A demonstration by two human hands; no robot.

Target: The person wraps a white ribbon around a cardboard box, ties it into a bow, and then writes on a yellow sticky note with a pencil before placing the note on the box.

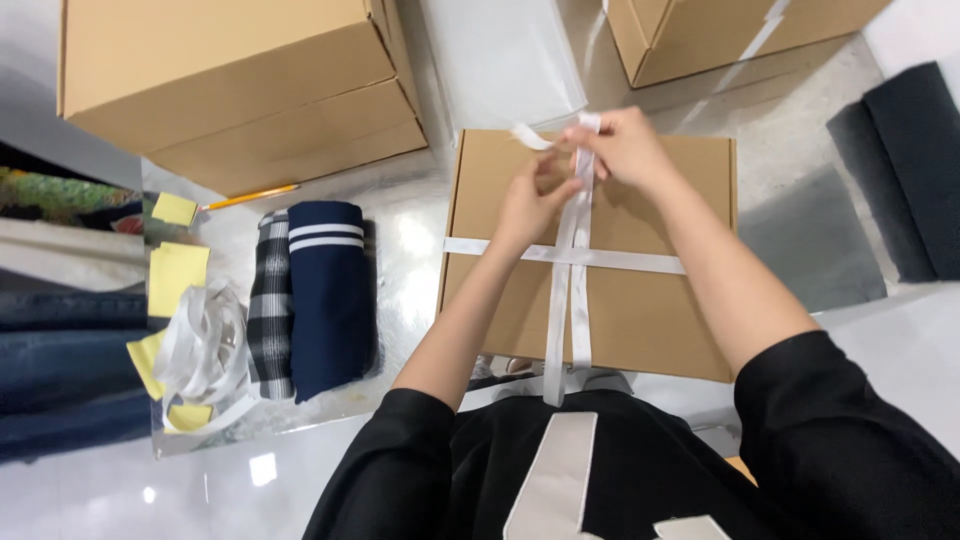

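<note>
Both forearms reach forward over the flat cardboard box (640,300) at frame centre. The left hand (530,205) and right hand (625,150) pinch the white ribbon (570,255) crossing it, fingers closed. The box lies on a glossy white floor (900,350); folded clothes (315,295) lie left.

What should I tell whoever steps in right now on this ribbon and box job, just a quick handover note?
Left hand: fingers pinching the white ribbon over the flat cardboard box.
Right hand: gripping the ribbon's upper end near the box's far edge; a loose tail sticks out to the left.
Done: ribbon runs across and lengthwise over the closed box, crossing at its middle.
Left: no finished knot or bow shows; the ends are loose in the hands.
Nearby: spare ribbon bundle on yellow sheets, folded navy garment and plaid garment to the left.
</note>
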